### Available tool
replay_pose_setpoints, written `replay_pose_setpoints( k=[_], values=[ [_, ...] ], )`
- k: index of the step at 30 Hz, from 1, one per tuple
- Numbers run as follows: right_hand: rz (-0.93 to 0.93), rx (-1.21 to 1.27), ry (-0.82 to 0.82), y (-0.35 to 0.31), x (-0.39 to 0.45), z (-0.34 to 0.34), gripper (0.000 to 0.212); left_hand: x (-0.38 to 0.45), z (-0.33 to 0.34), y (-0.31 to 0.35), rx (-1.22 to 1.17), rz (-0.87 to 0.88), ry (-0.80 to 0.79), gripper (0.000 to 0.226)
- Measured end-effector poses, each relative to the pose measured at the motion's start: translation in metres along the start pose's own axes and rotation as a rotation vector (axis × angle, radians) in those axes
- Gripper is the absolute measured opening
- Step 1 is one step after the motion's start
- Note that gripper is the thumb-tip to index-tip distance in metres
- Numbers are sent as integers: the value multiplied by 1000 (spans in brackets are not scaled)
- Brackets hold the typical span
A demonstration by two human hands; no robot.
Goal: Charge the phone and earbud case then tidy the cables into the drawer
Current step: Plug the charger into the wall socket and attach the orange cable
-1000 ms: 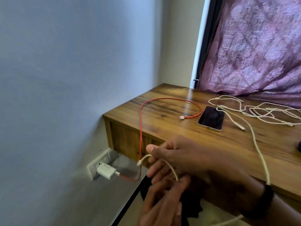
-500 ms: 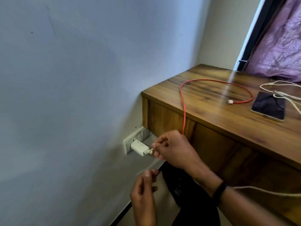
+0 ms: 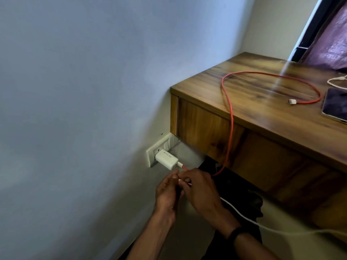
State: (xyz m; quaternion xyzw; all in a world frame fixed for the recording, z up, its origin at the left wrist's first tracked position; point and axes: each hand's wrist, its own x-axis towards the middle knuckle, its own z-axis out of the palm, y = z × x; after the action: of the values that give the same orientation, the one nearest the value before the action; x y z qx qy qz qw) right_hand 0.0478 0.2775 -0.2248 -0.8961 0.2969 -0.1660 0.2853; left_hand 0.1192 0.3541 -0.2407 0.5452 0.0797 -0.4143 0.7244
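looks like we're at the plugging-in step, left hand (image 3: 166,192) and right hand (image 3: 199,190) both pinching the white cable (image 3: 244,216) plug just below the charger (image 3: 166,159) (red cable (image 3: 231,128) already in), next it needs lining up with the free port

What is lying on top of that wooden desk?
A looped red cable with its white plug free, part of a dark phone and a bit of white cable lie on it. The rest is out of frame.

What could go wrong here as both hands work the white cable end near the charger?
1. Both hands, left hand and right hand, crowd the red cable at the charger; a nudge might unseat it.
2. A snag on the hanging red cable could drag its free plug off the desk.
3. The white cable might catch the wrist.
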Motion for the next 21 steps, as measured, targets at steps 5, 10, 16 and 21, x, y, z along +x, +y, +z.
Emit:
replay_pose_setpoints(
  k=[5,10,16,21],
  values=[
    [-47,-185,157,2,7,26,16,12,-9,4,-30,13,85,27],
    [-21,-58,226,-4,11,33,25,21,-8,14,-55,29,27,32],
    [-8,-26,226,2,11,41,27,28,-4,20,-87,13,28,31],
    [-13,-10,234,0,11,39,22,23,-1,20,-116,14,29,27]
  ],
)
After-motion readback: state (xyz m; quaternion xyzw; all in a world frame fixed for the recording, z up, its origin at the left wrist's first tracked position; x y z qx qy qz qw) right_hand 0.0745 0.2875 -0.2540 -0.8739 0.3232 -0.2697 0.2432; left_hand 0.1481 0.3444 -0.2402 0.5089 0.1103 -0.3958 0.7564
